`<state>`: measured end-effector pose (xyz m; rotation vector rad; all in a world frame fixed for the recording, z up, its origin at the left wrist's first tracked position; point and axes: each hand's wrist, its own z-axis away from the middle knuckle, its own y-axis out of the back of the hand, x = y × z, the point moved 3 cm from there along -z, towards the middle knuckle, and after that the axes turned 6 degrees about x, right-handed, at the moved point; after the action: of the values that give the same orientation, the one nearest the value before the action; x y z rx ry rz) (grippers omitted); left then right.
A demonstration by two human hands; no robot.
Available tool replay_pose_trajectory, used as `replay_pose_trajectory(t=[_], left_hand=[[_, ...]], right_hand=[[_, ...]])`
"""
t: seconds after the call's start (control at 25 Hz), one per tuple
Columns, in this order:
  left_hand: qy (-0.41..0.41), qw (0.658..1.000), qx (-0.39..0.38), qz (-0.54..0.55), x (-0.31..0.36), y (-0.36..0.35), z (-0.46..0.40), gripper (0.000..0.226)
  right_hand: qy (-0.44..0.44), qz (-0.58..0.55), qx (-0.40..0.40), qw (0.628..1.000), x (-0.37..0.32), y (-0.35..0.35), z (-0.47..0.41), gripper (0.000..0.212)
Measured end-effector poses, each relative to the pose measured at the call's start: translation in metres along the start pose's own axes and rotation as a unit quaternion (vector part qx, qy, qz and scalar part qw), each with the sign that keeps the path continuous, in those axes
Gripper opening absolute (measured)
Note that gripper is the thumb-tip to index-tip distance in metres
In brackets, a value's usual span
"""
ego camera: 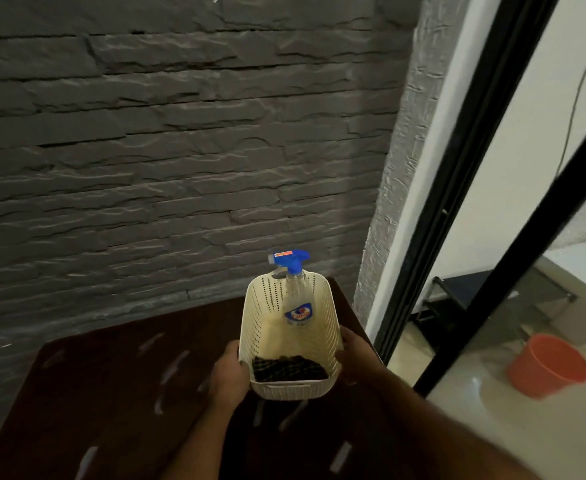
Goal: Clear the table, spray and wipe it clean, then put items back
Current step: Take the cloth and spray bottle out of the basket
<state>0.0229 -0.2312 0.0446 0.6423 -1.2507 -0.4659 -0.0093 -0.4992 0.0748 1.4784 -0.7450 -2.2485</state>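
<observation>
A cream perforated plastic basket sits over the far right part of the dark brown table. Inside it a clear spray bottle with a blue trigger head leans against the far wall, and a dark checked cloth lies at the near end. My left hand grips the basket's near left side. My right hand grips its right side. Whether the basket rests on the table or is held just above it cannot be told.
A grey stone-textured wall rises behind the table. To the right stands a black-framed glass door, with an orange bucket on the pale floor beyond it. Pale streaks of reflected light lie on the table top.
</observation>
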Motion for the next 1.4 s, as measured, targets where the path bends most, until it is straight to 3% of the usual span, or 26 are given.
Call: replay_pose_trajectory(t=[0.24,0.6,0.84,1.4], left_hand=[[-0.005,1.0,-0.016,-0.011,0.036,-0.053,0.053,0.032],[0.032,0.998,-0.044,-0.008,0.037,-0.099,0.107,0.022],[0.052,0.997,-0.056,0.014,0.02,-0.114,0.117,0.031],[0.033,0.994,-0.08,-0.071,0.017,-0.099,0.155,0.043]], right_hand=[[-0.028,0.02,0.019,0.999,0.06,0.049,0.012,0.048],[-0.048,0.06,0.005,0.997,0.113,0.081,0.034,0.057],[-0.051,0.063,0.006,0.997,0.13,0.081,0.045,0.058],[-0.024,0.119,0.023,0.992,0.146,0.069,0.067,0.059]])
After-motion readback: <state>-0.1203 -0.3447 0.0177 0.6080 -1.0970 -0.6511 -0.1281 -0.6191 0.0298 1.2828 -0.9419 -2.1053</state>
